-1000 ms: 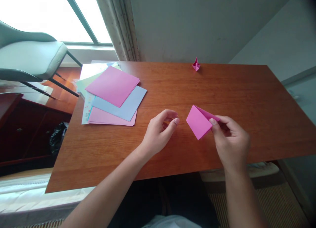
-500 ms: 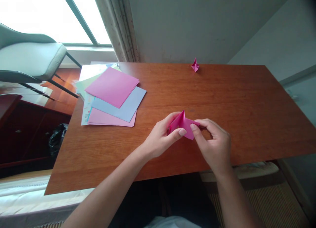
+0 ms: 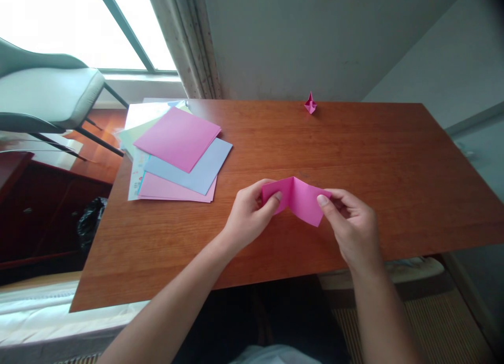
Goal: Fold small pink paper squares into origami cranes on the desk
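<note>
A piece of pink paper [image 3: 306,200] is held above the near half of the wooden table, spread out with an upright crease down its middle. My left hand [image 3: 252,209] pinches its left end, thumb in front and fingers behind. At the right end, my right hand [image 3: 350,217] grips the paper's upper corner between thumb and fingers. A small folded pink paper figure [image 3: 311,104] with a pointed top stands at the table's far edge, away from both hands.
Loose pink sheets [image 3: 179,138], a light blue sheet [image 3: 208,167] and other papers overlap on the left of the wooden table [image 3: 394,169]. A grey chair [image 3: 51,91] stands beyond the left edge. Behind are a curtain [image 3: 192,38] and a wall.
The pink paper has been opened out from a tighter fold into a wider, flatter shape. My hands have moved apart, left hand leftward and right hand rightward.
</note>
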A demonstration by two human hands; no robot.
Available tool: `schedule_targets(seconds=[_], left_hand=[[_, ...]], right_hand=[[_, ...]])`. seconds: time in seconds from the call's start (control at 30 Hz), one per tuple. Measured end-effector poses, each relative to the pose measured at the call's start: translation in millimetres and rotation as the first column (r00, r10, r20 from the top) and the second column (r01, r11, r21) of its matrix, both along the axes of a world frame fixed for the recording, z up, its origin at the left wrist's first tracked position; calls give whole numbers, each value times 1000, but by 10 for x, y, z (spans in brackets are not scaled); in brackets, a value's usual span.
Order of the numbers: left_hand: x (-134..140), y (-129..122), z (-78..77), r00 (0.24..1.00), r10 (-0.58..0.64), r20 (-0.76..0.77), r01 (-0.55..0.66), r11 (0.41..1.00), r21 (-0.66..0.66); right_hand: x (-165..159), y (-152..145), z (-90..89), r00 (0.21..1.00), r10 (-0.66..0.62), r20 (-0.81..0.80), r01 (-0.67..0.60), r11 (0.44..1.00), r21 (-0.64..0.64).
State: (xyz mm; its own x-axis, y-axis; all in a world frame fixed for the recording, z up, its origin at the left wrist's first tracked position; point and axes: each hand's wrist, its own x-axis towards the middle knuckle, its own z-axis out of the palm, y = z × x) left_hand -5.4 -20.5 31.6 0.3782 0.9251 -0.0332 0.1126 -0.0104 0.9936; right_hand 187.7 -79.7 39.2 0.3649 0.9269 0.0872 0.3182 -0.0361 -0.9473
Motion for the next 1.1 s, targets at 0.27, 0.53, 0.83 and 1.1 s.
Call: schedule_targets(seconds=[0.27, 0.53, 0.83, 1.1], left_hand=[[4, 11, -37, 998, 61, 28, -61, 998, 21], [-13, 24, -87, 994, 92, -61, -88, 994, 71], [-142, -49, -47, 933, 61, -354, 21, 975, 223], [-182, -182, 12, 610, 273, -744, 256, 820, 511]], right_hand=[[34, 24, -24, 998, 12, -62, -14, 999, -33], [70, 37, -91, 1000, -15, 1, 15, 997, -79], [52, 111, -160, 954, 44, 296, 4, 988, -157], [22, 133, -248, 886, 140, 442, -87, 987, -139]])
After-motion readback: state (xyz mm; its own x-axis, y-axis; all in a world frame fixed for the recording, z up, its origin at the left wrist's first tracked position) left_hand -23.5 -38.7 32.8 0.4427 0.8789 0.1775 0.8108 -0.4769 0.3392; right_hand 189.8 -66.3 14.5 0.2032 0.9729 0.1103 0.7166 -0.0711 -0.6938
